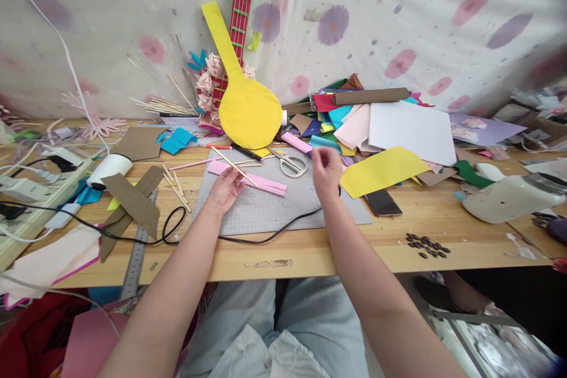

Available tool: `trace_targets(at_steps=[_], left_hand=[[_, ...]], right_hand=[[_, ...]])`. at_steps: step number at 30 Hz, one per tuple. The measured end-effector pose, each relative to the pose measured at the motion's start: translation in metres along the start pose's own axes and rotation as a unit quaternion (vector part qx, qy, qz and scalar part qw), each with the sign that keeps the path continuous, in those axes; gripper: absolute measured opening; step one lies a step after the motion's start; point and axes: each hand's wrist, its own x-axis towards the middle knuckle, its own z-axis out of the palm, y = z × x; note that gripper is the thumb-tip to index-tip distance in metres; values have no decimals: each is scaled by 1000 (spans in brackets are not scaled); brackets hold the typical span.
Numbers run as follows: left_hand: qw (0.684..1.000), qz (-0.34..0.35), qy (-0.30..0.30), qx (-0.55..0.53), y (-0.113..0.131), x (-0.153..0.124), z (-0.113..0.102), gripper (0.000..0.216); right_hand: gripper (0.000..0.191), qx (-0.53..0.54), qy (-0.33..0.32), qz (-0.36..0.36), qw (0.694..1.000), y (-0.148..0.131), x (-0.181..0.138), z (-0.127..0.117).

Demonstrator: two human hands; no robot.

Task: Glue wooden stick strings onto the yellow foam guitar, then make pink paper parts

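Observation:
My left hand (224, 191) pinches a thin wooden stick (223, 158), which slants above a folded pink strip (271, 185). The strip lies on a grey cutting mat (261, 215). Over the mat's right side, my right hand (326, 172) has its fingers curled together; whether anything is in them is hidden. A black cord (274, 236) runs across the mat toward that hand. Between my hands lie white-handled scissors (293, 168). A yellow banjo-shaped piece (250, 109) leans upright behind the mat.
Left of the mat are short sticks (178, 189), brown strips (137, 204), a metal ruler (134, 263) and a power strip (39, 198). Rightward are a yellow sheet (385, 170), a phone (383, 202), black oval pieces (427, 245), a white jar (500, 199) and piled coloured sheets (411, 130).

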Motion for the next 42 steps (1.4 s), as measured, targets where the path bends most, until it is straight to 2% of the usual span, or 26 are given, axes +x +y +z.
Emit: trace_targets(at_steps=[2,3,6,8,10,12,15,17,20,22,25,27,29,31,33,35,38,42], left_hand=[[1000,-4,-24,-13,-1,-1,0,11],[999,-2,-39,-19,-2,-2,0,13],[995,6,-93,-30,-4,-2,0,16],[992,8,-121,-25,-6,-2,1,17],[992,7,-126,-13,-7,-2,2,18],[994,10,-109,-1,-7,-2,4,19],[997,15,-80,15,-7,-3,6,19],[997,16,-72,30,-7,-4,7,17],[995,21,-76,61,-7,-5,7,18],[992,39,-82,91,-7,-4,6,23],[968,150,-33,197,-4,-3,4,32],[907,253,3,337,-1,0,0,28],[812,311,-7,494,1,3,-4,23],[726,312,-45,611,1,6,-8,22],[665,294,-71,683,0,8,-10,24],[622,284,-82,725,-2,9,-11,25],[574,296,-75,760,-4,8,-9,24],[550,308,-74,773,-1,5,-8,19]], right_hand=[[31,123,-146,62,980,-18,-16,19],[31,167,-230,115,952,-24,-24,28],[33,265,-405,240,841,-36,-40,46],[33,317,-484,284,765,-37,-45,50],[32,362,-530,313,700,-34,-45,50],[29,396,-548,335,656,-31,-44,48],[25,428,-562,352,614,-28,-43,46],[25,437,-568,349,604,-29,-44,45],[25,441,-568,339,606,-31,-45,45],[25,441,-559,333,619,-31,-44,44],[25,440,-507,316,670,-24,-38,39],[26,415,-465,292,725,-17,-32,34],[26,354,-431,260,788,-9,-26,30],[27,277,-407,233,839,-2,-22,26],[26,225,-393,224,863,3,-20,25],[25,201,-400,221,867,6,-21,27],[24,166,-419,184,874,9,-23,29],[22,65,-448,82,888,9,-21,29]])
